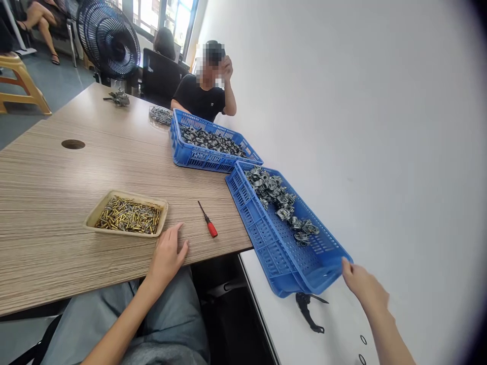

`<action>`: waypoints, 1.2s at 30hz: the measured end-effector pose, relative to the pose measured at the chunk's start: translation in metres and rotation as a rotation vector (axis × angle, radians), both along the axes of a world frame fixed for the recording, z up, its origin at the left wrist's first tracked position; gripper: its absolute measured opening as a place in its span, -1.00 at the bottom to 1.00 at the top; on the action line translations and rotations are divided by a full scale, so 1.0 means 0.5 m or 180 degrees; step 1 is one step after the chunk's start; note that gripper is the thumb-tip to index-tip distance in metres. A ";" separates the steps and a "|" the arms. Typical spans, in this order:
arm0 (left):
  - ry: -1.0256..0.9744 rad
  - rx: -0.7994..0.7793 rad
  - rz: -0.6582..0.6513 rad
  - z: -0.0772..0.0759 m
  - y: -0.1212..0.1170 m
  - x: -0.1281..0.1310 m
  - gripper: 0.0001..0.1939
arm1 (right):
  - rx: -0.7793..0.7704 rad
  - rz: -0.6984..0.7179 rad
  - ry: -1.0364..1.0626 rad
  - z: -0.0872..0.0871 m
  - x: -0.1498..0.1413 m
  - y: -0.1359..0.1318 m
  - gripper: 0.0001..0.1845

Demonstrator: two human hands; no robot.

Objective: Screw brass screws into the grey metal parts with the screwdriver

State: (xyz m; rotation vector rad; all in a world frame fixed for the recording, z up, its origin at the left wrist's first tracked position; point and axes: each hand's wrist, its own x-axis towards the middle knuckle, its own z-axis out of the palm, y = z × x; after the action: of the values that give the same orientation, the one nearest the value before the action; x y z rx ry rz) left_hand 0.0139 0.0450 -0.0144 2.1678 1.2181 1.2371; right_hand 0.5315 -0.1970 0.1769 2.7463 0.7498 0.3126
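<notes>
Blue plastic crate (pixel 266 238) against right hand (pixel 363 286), grip seemingly open; left hand (pixel 167 256) open on desk (pixel 57 243) near screwdriver (pixel 210 227).

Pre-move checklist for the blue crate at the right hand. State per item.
1. Right hand at the corner of the blue plastic crate: ok, fingers at the rim; grip cannot tell.
2. Silver metal castings inside the crate: ok, all within its walls.
3. Crate resting on the white surface: ok.
4. Black angular piece by the crate's near edge: cannot tell whether touching.
5. Red-handled screwdriver on the wood-grain table: ok, apart from the left hand.
</notes>
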 end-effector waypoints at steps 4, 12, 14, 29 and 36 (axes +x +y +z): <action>0.0035 -0.0032 -0.0008 -0.004 0.002 0.000 -0.49 | -0.0181 0.0339 0.0345 0.010 -0.053 0.202 -0.20; 0.0085 -0.0095 0.0036 -0.005 -0.002 0.002 -0.49 | -0.0335 0.0995 0.0274 -0.063 -0.091 0.503 -0.19; 0.0089 -0.0144 0.0032 -0.003 -0.003 0.002 -0.50 | -0.0383 0.1134 0.0227 -0.085 -0.106 0.556 -0.19; 0.0085 -0.0312 0.0009 0.012 -0.007 0.002 -0.51 | -0.0649 0.1373 0.0130 -0.145 -0.114 0.662 -0.22; 0.0037 -0.0310 0.0009 0.012 -0.008 0.002 -0.52 | -0.0475 0.1084 0.0208 -0.144 -0.112 0.652 -0.30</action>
State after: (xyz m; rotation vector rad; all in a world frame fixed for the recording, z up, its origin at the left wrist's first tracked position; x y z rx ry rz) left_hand 0.0148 0.0411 -0.0085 2.1069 1.2598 1.1433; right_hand 0.4756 0.1289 0.1048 2.4932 1.2097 0.2248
